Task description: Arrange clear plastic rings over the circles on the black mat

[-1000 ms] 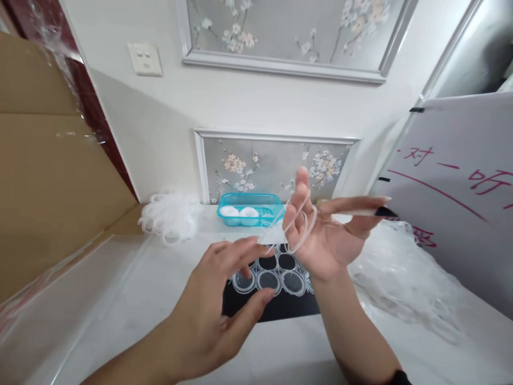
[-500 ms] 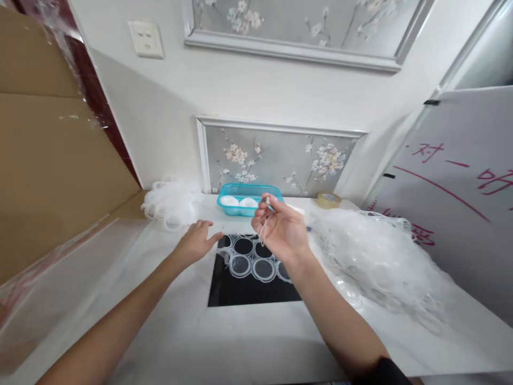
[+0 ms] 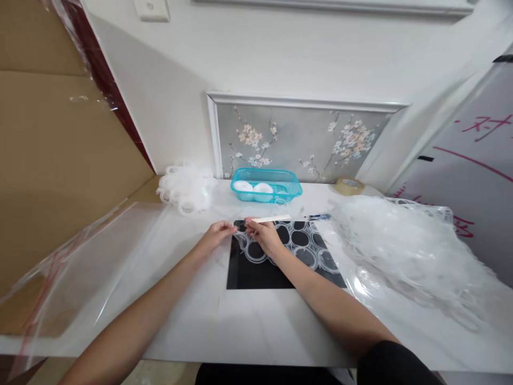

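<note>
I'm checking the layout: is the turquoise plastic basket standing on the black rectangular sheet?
No, the turquoise plastic basket stands beyond the black rectangular sheet, with white tabletop visible between them.

Left hand [image 3: 222, 233], centre of frame: fingertips too small to resolve; cannot tell what they pinch. Right hand [image 3: 263, 234], beside it: fingers overlap; unclear whether the white strip [image 3: 276, 218] is gripped or lies behind. Right forearm [image 3: 331, 302] covers part of the black mat [image 3: 256, 277] and of its rings [image 3: 317, 260]. Blue basket [image 3: 266, 172], upper centre: front wall veils the undersides of the white round items [image 3: 263, 188]. Clear plastic pile [image 3: 404, 240], right: individual pieces blur together. Edge cuts: socket [image 3: 152, 9], upper left; whiteboard [image 3: 476, 176] with writing, right; cardboard [image 3: 60, 160], left; black sleeve [image 3: 390, 366], bottom.
</note>
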Demonstrator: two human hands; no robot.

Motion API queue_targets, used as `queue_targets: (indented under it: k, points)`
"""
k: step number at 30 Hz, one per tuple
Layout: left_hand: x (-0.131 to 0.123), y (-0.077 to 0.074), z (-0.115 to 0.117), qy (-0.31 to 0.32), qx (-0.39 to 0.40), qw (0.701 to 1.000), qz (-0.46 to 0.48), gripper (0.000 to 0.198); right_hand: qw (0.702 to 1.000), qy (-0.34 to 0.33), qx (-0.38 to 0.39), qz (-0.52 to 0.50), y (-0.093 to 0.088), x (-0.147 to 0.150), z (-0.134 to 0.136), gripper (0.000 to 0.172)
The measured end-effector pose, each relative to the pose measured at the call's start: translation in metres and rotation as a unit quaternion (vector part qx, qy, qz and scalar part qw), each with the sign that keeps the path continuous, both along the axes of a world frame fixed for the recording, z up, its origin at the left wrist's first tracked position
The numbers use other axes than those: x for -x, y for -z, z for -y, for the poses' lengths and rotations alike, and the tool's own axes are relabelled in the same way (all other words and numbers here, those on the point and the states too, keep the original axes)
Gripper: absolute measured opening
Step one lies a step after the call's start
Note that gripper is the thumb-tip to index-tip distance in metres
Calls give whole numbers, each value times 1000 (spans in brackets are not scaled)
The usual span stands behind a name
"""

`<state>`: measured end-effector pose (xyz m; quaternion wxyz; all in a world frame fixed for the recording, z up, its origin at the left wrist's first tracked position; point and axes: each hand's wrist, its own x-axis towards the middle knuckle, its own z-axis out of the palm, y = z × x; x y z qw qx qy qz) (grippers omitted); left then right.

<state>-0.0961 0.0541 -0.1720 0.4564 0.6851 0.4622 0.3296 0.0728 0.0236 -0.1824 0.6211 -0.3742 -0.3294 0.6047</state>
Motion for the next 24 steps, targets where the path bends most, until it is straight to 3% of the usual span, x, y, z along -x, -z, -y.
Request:
queue_targets:
  k: [8,16,24]
  points:
    - [1,-2,6,11,35,994,105,44,1000,-10,-19,17,4,0,4,29]
    - [4,-6,8,8,-4,996,94,35,988,-6,-64,141,9,1,6,31]
    - [2,-8,12,17,-42,997,68,29,986,4,-71,149,8,1,6,30]
